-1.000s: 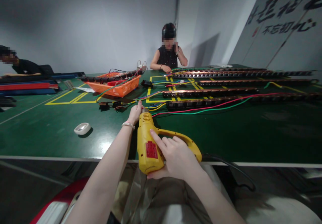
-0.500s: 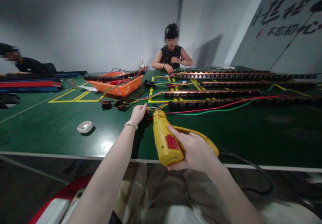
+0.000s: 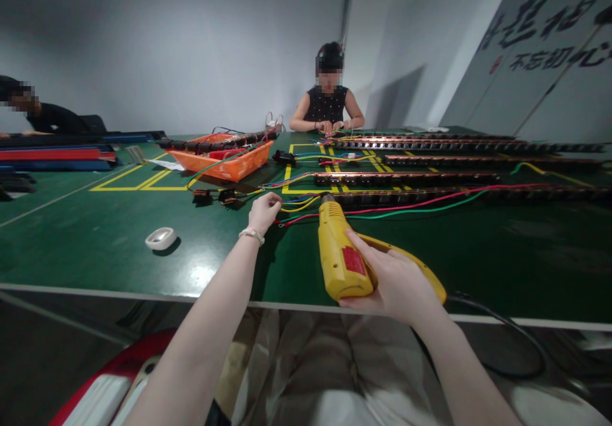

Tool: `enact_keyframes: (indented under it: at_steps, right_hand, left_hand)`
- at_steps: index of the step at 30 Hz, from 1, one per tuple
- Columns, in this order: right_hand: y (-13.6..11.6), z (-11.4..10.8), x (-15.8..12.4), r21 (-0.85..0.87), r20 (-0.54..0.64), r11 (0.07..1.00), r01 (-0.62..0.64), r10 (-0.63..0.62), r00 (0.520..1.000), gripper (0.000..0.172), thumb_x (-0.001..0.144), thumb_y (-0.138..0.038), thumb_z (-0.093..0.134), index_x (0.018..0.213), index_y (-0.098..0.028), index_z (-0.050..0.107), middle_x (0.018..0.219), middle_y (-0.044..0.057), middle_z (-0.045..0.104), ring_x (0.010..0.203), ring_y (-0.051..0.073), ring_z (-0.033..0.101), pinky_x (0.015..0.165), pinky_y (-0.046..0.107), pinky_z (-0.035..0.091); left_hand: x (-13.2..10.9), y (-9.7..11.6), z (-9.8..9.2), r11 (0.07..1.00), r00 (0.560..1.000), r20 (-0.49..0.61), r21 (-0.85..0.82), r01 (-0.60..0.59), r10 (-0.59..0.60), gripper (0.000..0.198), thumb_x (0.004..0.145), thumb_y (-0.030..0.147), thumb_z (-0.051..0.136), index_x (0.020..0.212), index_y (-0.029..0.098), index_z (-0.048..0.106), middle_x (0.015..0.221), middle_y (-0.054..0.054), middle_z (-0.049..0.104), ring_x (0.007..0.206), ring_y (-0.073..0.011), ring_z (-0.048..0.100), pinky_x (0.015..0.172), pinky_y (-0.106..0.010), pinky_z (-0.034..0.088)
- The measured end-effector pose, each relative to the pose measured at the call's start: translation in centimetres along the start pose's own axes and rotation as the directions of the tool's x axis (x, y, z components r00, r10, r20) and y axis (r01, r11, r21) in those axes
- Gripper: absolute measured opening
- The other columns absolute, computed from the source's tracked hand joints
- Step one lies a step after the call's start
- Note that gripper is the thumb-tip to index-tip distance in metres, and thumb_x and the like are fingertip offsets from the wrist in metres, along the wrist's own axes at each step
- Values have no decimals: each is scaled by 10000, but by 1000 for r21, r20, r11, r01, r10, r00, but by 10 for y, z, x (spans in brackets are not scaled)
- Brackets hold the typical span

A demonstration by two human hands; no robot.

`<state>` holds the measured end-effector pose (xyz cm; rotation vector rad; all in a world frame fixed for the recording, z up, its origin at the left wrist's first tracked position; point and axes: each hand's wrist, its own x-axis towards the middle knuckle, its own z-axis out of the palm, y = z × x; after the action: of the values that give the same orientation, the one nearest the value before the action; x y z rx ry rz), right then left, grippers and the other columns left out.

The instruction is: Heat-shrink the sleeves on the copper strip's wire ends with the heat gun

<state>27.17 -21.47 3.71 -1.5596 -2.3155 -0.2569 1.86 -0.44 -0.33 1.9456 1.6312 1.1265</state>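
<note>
My right hand [image 3: 396,279] is wrapped round a yellow heat gun [image 3: 344,254], its nozzle pointing away from me at the near end of a long dark busbar strip [image 3: 406,196]. My left hand [image 3: 265,213], with a pale bracelet at the wrist, is closed on the ends of a bundle of coloured wires [image 3: 301,205] coming from that strip. What exactly lies between its fingers is partly hidden. A red wire [image 3: 306,218] with a ring terminal lies just right of the left hand, and a green wire [image 3: 406,214] runs beside it.
An orange basket [image 3: 229,166] holding dark strips stands beyond my left hand. A roll of white tape [image 3: 160,239] lies on the green table [image 3: 95,247]. More strips lie at the right. A co-worker [image 3: 327,104] sits opposite; another person [image 3: 52,117] is far left.
The heat gun in my right hand has moved right and slightly away from me, from the wires by my left hand to the strip's end. My left hand has stayed nearly in place.
</note>
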Motion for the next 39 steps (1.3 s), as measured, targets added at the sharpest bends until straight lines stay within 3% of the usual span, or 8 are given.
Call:
enact_keyframes:
  at_steps: [8, 14, 17, 21, 23, 28, 33, 39]
  right_hand:
    - [0, 3, -2, -25, -30, 1000, 7, -8, 1000, 1115, 618, -664, 669, 1493, -160, 195, 984, 94, 700, 762, 274, 650, 684, 378, 469]
    - [-8, 9, -3, -86, -74, 996, -13, 7, 997, 1123, 634, -705, 631, 1494, -142, 178, 948, 90, 691, 734, 266, 637, 696, 374, 445]
    - [-15, 13, 0, -86, -84, 996, -5, -2, 997, 1102, 663, -726, 586, 1488, -111, 192, 923, 97, 678, 753, 258, 629, 712, 367, 430]
    - [-29, 17, 7, -72, -98, 997, 0, -7, 995, 1048, 696, -735, 536, 1469, -86, 254, 869, 91, 660, 730, 238, 611, 713, 358, 409]
    - [-37, 19, 10, -75, -95, 997, -1, -6, 995, 1019, 718, -729, 509, 1460, -71, 278, 854, 96, 653, 739, 242, 607, 715, 362, 400]
    - [-60, 22, 20, -66, -26, 998, 1, -2, 1000, 1012, 732, -732, 478, 1459, -56, 284, 867, 109, 639, 751, 240, 599, 736, 371, 384]
    - [-74, 25, 30, -24, 5, 998, 49, -49, 999, 1010, 745, -737, 449, 1468, -58, 260, 881, 108, 627, 777, 236, 592, 762, 375, 370]
    - [-80, 27, 37, 26, 11, 992, 121, -121, 993, 1076, 715, -806, 393, 1469, -51, 256, 901, 123, 638, 807, 261, 593, 757, 389, 371]
  left_hand:
    - [2, -1, 0, 975, 997, -4, 207, -79, 82, 228, 761, 284, 564, 937, 210, 688, 1018, -81, 591, 878, -186, 570, 802, -303, 442]
    - [3, 1, 0, 968, 998, 53, 244, -58, 47, 162, 802, 313, 541, 852, 203, 650, 933, -67, 651, 900, -220, 583, 795, -340, 432]
    - [5, -1, 3, 980, 995, 3, 171, -101, 102, 124, 819, 280, 526, 856, 200, 613, 871, -56, 663, 839, -201, 589, 773, -330, 430]
    - [8, -5, 8, 970, 963, -122, 2, -243, 242, 97, 833, 269, 519, 870, 194, 569, 838, -44, 647, 802, -165, 585, 753, -289, 436]
    - [9, -7, 10, 961, 961, -123, -95, -261, 249, 100, 843, 271, 502, 881, 191, 547, 797, -33, 637, 755, -149, 589, 713, -268, 439]
    - [6, -3, 12, 949, 982, -47, -252, -190, 184, 88, 854, 264, 472, 883, 189, 509, 703, -7, 637, 632, -123, 588, 620, -233, 428]
    - [6, -1, 9, 956, 996, -3, -281, -83, 86, 109, 827, 290, 511, 873, 191, 518, 510, 56, 521, 428, -95, 434, 479, -214, 318]
    - [14, -10, 10, 884, 998, 7, -465, -45, 55, 142, 774, 298, 563, 812, 161, 562, 667, 0, 600, 587, -113, 523, 576, -231, 392]
